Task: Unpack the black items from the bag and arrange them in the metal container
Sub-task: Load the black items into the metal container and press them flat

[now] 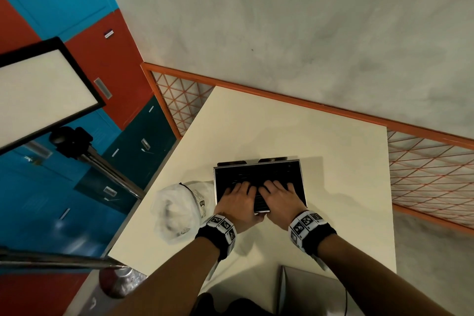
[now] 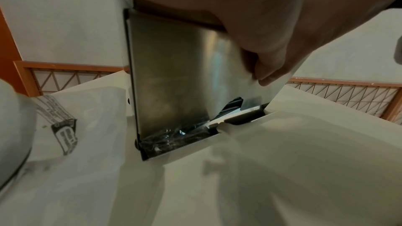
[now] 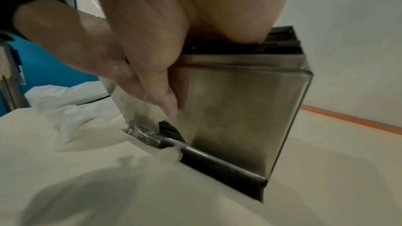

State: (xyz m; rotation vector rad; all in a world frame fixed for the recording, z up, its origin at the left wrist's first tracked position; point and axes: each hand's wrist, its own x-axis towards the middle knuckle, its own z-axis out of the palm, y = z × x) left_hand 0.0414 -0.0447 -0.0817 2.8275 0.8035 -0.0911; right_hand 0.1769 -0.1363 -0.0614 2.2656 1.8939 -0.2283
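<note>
A metal container (image 1: 303,182) stands on the white table (image 1: 282,126), packed to the rim with black items (image 1: 256,174). My left hand (image 1: 237,199) and right hand (image 1: 279,196) lie side by side on top of them, fingers stretched flat over the black items. Both thumbs rest against the near steel wall (image 2: 174,75): the left thumb (image 2: 269,73) and the right thumb (image 3: 162,95). A cut-out at the wall's foot shows ribbed black items (image 3: 168,129) inside. The crumpled white plastic bag (image 1: 177,210) lies against the container's left side; its contents are hidden.
A grey flat object (image 1: 307,290) sits at the table's near edge. An orange mesh railing (image 1: 423,169) borders the table's far and right sides. At the left stand a light panel on a tripod (image 1: 38,90) and blue and red lockers (image 1: 64,7).
</note>
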